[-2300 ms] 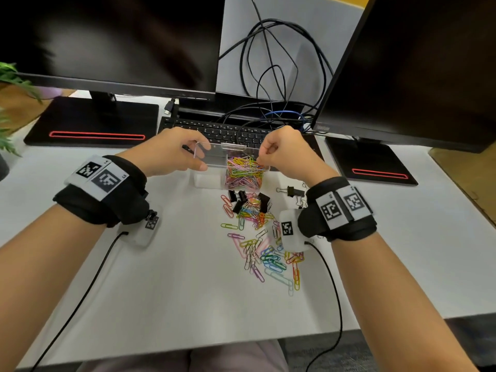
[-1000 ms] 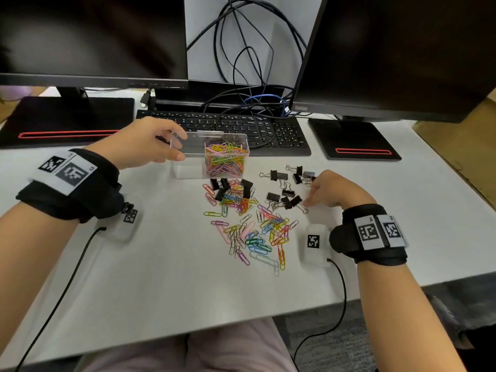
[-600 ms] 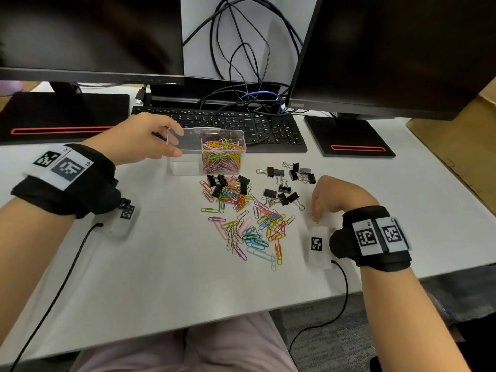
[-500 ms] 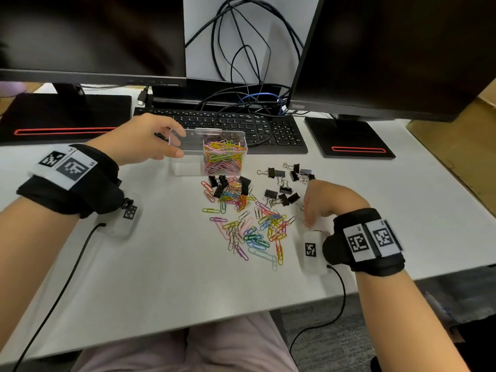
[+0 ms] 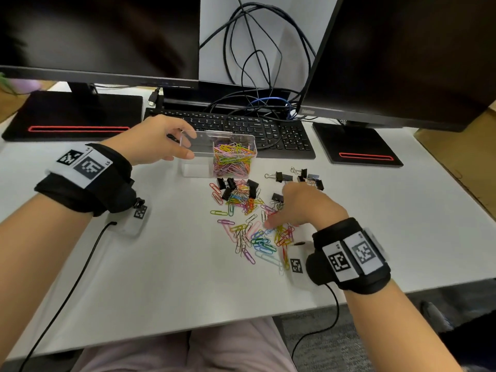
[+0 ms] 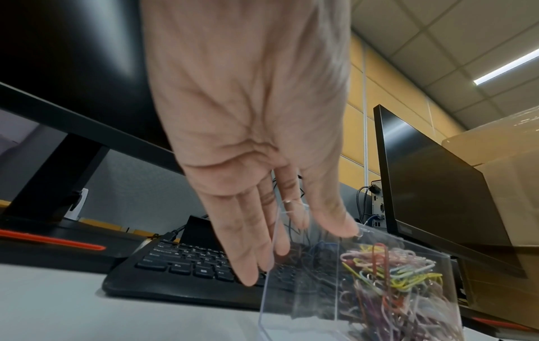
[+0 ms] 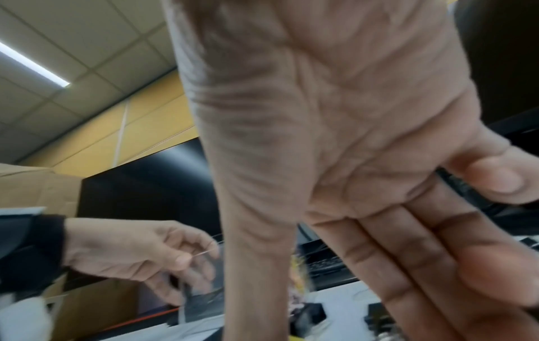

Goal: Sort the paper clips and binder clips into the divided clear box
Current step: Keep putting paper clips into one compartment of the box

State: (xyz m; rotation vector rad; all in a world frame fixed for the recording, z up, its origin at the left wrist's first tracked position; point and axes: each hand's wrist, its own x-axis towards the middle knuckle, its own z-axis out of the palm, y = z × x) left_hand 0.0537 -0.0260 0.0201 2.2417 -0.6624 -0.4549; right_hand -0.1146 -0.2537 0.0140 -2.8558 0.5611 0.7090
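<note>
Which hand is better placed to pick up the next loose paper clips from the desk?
Right. The right hand is down on the loose paper clips, fingers extended over the pile. The left hand grips the left end of the clear box, steadying it away from the pile.

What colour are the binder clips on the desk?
Black bodies with silver wire handles; the binder clips show best in the head view.

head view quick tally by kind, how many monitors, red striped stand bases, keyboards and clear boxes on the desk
monitors: 2
red striped stand bases: 2
keyboard: 1
clear box: 1
total: 6
</note>
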